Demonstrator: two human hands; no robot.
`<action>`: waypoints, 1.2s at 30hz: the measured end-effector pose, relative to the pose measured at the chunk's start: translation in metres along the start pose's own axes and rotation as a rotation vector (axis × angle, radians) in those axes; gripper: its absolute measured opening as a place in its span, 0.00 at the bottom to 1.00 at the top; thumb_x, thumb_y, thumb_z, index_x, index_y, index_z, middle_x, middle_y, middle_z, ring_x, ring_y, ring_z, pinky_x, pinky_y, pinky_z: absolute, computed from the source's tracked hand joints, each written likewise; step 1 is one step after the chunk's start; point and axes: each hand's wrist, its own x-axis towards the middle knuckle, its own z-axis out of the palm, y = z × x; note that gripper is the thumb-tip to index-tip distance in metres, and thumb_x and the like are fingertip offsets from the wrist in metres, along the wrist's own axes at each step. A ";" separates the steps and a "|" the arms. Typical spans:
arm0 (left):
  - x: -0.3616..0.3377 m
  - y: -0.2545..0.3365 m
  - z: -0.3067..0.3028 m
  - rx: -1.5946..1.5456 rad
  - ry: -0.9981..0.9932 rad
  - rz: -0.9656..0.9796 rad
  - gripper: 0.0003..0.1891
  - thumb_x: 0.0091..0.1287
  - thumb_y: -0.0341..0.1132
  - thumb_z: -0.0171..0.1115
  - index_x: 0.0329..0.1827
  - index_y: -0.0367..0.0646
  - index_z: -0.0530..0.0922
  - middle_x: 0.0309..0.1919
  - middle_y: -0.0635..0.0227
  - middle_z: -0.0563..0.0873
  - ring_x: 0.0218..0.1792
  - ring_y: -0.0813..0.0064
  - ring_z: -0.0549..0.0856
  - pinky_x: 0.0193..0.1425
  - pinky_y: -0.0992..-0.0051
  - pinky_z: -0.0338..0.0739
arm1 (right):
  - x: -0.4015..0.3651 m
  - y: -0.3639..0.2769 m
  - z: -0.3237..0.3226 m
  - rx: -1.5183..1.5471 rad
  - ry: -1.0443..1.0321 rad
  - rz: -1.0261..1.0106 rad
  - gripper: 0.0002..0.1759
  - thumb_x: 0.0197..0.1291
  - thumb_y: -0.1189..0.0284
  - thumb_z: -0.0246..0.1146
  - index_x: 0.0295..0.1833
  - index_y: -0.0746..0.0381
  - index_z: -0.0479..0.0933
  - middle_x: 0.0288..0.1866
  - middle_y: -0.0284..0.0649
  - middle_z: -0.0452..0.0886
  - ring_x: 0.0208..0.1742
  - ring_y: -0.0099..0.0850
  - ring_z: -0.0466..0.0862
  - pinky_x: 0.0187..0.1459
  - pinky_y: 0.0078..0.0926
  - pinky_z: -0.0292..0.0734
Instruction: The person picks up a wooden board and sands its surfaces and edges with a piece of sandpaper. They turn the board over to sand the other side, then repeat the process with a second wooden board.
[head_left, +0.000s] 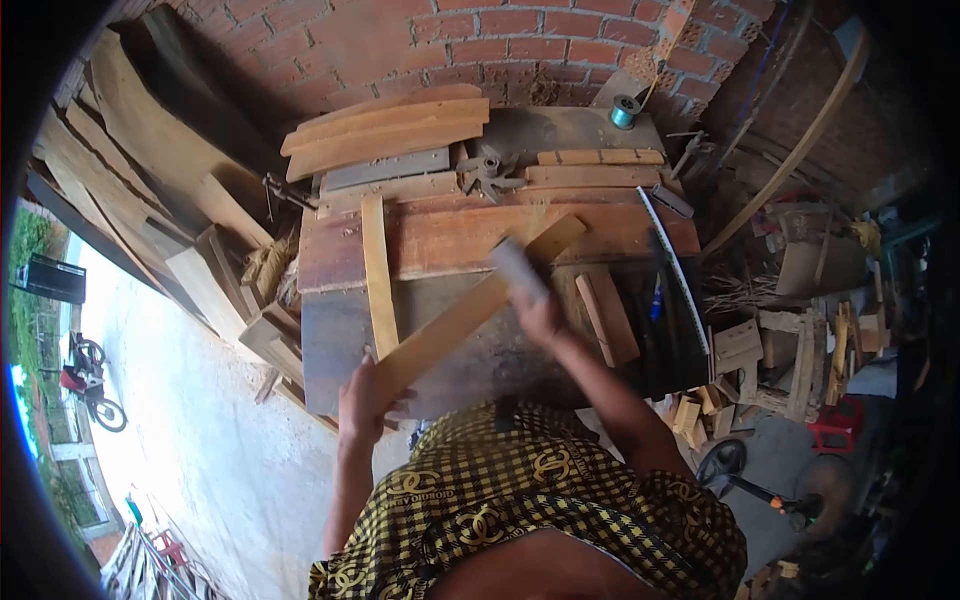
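My left hand (362,403) grips the near end of a flat wooden strip (450,335), which slants away to the upper right over the workbench (340,330). In my right hand (542,315) is a grey block (518,270), smeared by motion, overlapping the strip toward its far end. A second wooden strip (376,260) lies lengthwise to the left, one end close to my left hand. Right of my right hand rests a short board (607,315) with a narrow piece on it.
Stacked boards (390,130), a star-shaped metal piece (490,173) and a spool (625,110) sit at the bench's back. A metal ruler (675,255) and blue pen (656,304) lie right. Planks (150,140) lean left; a wooden stool (785,350) stands right.
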 end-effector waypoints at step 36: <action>-0.018 -0.061 0.004 -0.198 0.032 0.071 0.28 0.72 0.46 0.54 0.69 0.37 0.67 0.47 0.55 0.83 0.27 0.63 0.87 0.29 0.75 0.80 | 0.017 0.078 -0.064 -0.440 -0.122 0.277 0.24 0.73 0.57 0.53 0.59 0.68 0.75 0.52 0.55 0.83 0.54 0.49 0.82 0.54 0.38 0.74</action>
